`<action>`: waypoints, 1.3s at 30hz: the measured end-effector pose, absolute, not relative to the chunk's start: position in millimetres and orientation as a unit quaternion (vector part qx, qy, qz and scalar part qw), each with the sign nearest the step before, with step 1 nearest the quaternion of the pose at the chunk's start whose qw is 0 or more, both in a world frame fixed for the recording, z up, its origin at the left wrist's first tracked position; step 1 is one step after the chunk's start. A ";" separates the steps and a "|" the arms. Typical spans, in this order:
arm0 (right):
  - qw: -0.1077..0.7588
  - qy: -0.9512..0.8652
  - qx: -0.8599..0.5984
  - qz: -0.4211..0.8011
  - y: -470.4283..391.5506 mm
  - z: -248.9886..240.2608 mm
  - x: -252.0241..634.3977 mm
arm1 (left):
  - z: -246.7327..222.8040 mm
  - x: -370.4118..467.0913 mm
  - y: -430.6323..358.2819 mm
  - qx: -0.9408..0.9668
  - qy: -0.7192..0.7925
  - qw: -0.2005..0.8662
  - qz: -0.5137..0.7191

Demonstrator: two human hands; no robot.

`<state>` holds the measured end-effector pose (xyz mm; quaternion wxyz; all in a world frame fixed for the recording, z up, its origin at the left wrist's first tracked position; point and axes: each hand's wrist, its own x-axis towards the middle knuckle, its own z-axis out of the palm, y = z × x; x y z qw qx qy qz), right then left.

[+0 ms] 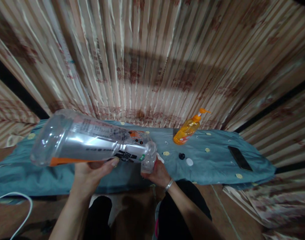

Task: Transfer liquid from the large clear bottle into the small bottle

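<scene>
My left hand (92, 173) is closed round the underside of a large clear plastic bottle (94, 140) with a silver, black and orange label. The bottle lies nearly level, its base to the left and its neck tipped to the right. At its neck end is a small clear plastic container (147, 164), gripped by my right hand (159, 174), which has a bracelet at the wrist. The two clear pieces overlap, so I cannot tell how their mouths meet. Something white shows just behind my right fingers.
A blue-green cloth (217, 170) covers the long surface. On it are an orange pump bottle (186, 131), a small black cap (181, 156), a white disc (189, 162) and a dark phone (239, 158). A striped curtain (147, 66) hangs behind. A white cable (29, 206) curves at lower left.
</scene>
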<state>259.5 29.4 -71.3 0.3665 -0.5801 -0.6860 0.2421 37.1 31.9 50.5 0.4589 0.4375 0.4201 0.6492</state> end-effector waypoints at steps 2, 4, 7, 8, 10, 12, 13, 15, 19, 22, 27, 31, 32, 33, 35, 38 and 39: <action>0.370 -0.686 -0.575 0.248 29.2 -70.9 259.3 | 47.9 34.1 34.1 0.443 0.421 0.462 0.642; 0.371 -0.688 -0.574 0.245 29.2 -70.4 258.9 | 46.3 31.9 35.7 0.447 0.424 0.463 0.638; 0.372 -0.688 -0.577 0.236 29.4 -70.3 258.5 | 46.8 31.9 35.9 0.451 0.425 0.461 0.636; 0.371 -0.688 -0.578 0.234 29.4 -70.4 258.5 | 47.8 33.0 35.5 0.452 0.422 0.459 0.638; 0.371 -0.687 -0.580 0.235 29.5 -70.4 258.5 | 50.7 36.2 33.9 0.450 0.414 0.456 0.646; 0.369 -0.687 -0.579 0.237 29.4 -69.9 258.5 | 54.7 39.9 31.9 0.440 0.408 0.454 0.658; 0.369 -0.687 -0.579 0.238 29.2 -69.5 258.6 | 56.7 41.6 30.9 0.432 0.410 0.454 0.662; 0.369 -0.686 -0.579 0.241 28.9 -68.5 258.6 | 60.1 44.2 29.3 0.427 0.409 0.454 0.666; 0.373 -0.684 -0.575 0.251 28.7 -68.4 258.7 | 62.1 44.9 28.3 0.422 0.408 0.463 0.664; 0.374 -0.686 -0.573 0.248 29.2 -70.8 259.0 | 58.5 41.9 29.8 0.429 0.406 0.460 0.663; 0.364 -0.681 -0.588 0.240 29.2 -72.5 259.4 | 50.5 36.3 32.8 0.448 0.404 0.453 0.657; 0.372 -0.684 -0.576 0.249 28.6 -69.7 259.5 | 52.4 36.8 32.8 0.451 0.404 0.450 0.656; 0.375 -0.686 -0.572 0.249 28.6 -69.0 259.6 | 53.8 37.4 32.7 0.453 0.402 0.449 0.657; 0.377 -0.687 -0.570 0.246 28.6 -68.4 259.6 | 55.2 38.1 32.7 0.454 0.402 0.449 0.657; 0.379 -0.690 -0.566 0.244 28.7 -67.6 259.8 | 57.6 39.2 32.8 0.455 0.400 0.451 0.656; 0.379 -0.689 -0.565 0.252 28.8 -67.4 259.9 | 59.6 40.1 32.7 0.458 0.399 0.455 0.651; 0.377 -0.688 -0.566 0.254 28.7 -67.6 260.0 | 59.9 40.2 32.5 0.459 0.399 0.456 0.650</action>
